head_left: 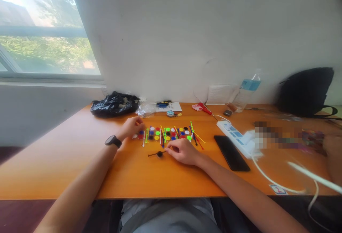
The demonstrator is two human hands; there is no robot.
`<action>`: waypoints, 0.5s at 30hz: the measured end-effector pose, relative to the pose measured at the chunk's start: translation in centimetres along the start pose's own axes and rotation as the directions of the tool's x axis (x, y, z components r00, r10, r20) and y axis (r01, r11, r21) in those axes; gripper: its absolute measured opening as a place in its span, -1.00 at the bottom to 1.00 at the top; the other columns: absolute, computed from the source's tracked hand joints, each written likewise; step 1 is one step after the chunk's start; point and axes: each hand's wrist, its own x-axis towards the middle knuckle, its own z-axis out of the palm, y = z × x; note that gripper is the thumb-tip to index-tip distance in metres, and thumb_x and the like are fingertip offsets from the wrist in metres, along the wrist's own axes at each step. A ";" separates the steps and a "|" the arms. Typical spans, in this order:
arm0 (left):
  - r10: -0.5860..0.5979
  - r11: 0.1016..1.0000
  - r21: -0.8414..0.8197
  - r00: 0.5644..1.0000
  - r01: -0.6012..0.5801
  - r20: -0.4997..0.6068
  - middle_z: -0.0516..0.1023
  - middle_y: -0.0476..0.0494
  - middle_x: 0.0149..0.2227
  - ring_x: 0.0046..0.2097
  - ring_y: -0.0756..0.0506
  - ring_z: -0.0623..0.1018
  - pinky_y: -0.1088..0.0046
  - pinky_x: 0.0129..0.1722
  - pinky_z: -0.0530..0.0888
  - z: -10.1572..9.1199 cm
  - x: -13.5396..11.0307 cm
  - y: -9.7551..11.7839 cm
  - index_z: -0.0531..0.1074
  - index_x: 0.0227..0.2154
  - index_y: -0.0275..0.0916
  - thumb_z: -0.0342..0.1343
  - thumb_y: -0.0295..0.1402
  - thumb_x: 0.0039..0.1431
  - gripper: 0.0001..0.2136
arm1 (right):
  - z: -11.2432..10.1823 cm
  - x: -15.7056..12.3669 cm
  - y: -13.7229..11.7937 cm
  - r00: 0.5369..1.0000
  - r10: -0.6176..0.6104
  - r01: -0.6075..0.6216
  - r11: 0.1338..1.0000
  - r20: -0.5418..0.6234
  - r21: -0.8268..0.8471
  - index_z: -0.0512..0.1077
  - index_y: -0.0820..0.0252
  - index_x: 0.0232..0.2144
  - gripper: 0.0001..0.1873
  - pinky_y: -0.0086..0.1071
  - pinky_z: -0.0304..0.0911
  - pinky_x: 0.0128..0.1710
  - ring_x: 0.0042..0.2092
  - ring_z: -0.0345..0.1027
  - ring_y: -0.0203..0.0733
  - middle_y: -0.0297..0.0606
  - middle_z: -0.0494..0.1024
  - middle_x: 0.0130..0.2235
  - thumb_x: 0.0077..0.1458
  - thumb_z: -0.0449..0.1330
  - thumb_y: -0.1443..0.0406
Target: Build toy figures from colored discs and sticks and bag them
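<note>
The right hand's [185, 152] fingers [171, 150] apparently pinch a black stick [153, 154].

Before us an orange table [66, 161], black plastic bag [114, 104] at its far left, dark phone [231, 153] beside a white power strip [237, 138], water bottle [246, 92] and black backpack [306, 90] to our right

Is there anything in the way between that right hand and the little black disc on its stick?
Nothing visible. The right hand lies just beside the small round black disc on a thin black stick, right at the stick's end.
</note>
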 end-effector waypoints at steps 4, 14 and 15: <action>0.081 0.993 -0.070 0.989 -0.090 -0.125 0.61 -0.16 -0.24 -0.35 -0.06 0.54 0.45 -0.35 0.46 0.2 0.2 0.6 0.47 -0.25 -0.25 0.13 -0.20 0.16 -0.77 | -0.2 0.1 -0.2 1.000 0.002 -0.002 1.000 0.005 -0.003 0.63 0.15 -0.30 -0.74 -0.39 0.01 -0.40 -0.45 0.30 -0.26 -0.30 0.56 -0.47 0.34 0.20 0.17; 0.362 0.921 0.080 0.913 -0.381 0.188 0.61 -0.09 -0.35 -0.34 -0.07 0.51 0.45 -0.31 0.38 -0.8 -1.0 3.3 0.62 -0.34 -0.23 0.15 -0.39 0.08 -0.85 | -0.2 0.1 -0.2 1.000 -0.003 0.003 1.000 0.000 -0.005 0.61 0.17 -0.33 -0.73 -0.40 0.03 -0.38 -0.44 0.33 -0.27 -0.28 0.58 -0.44 0.34 0.21 0.18; 0.365 0.918 0.082 0.905 -0.389 0.218 0.63 -0.10 -0.34 -0.32 -0.07 0.52 0.45 -0.29 0.39 -0.7 -1.1 3.3 0.64 -0.33 -0.22 0.17 -0.41 0.06 -0.84 | -0.2 0.1 -0.2 1.000 -0.005 0.005 1.000 -0.001 -0.008 0.61 0.17 -0.34 -0.73 -0.40 0.03 -0.38 -0.44 0.33 -0.27 -0.28 0.58 -0.44 0.34 0.21 0.18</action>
